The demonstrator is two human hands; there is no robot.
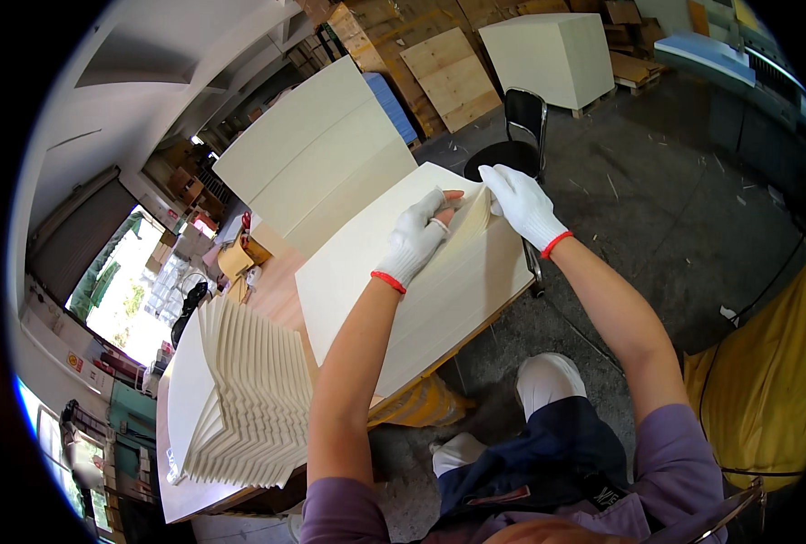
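While two gloved hands are working one flat paper stack (421, 299), left hand (416, 238) and right hand (521, 204) are pinching its lifted sheets (471, 218); one fanned pile (249, 399) is lying beside.

Bright daylight, blown-out doorway (122, 290), fisheye-bent edges.

Matt cream paper sheets (421, 263), white knitted cloth gloves (416, 238), rough grey concrete floor (693, 208).
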